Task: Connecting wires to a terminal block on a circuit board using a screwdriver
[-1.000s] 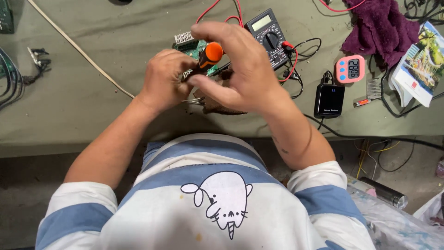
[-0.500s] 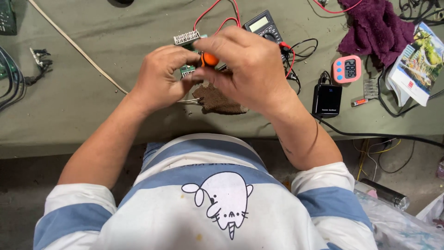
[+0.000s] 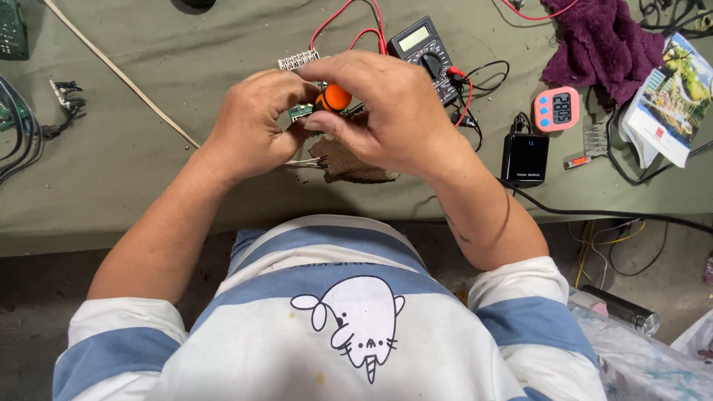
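Both hands grip: left hand [image 3: 256, 122] steadies the circuit board [image 3: 301, 112]; right hand [image 3: 386, 111] should keep the orange-handled screwdriver [image 3: 336, 97] upright beside the multimeter [image 3: 427, 56].

Just beyond my right hand [image 3: 397, 111] lies a black handheld multimeter [image 3: 425, 56] with a small pale grey-green rectangular screen [image 3: 414, 38] at its top end. Further to my right on the tabletop [image 3: 148, 163] sits a pink rounded digital timer [image 3: 556, 111] with a dark rectangular screen [image 3: 562, 108] and blue buttons. Just below it stands a black glossy box-shaped adapter [image 3: 524, 157] bearing a small white label [image 3: 523, 176] near its lower edge. At the far right edge lies a white printed booklet [image 3: 672, 96] with a colourful green-and-blue picture cover.
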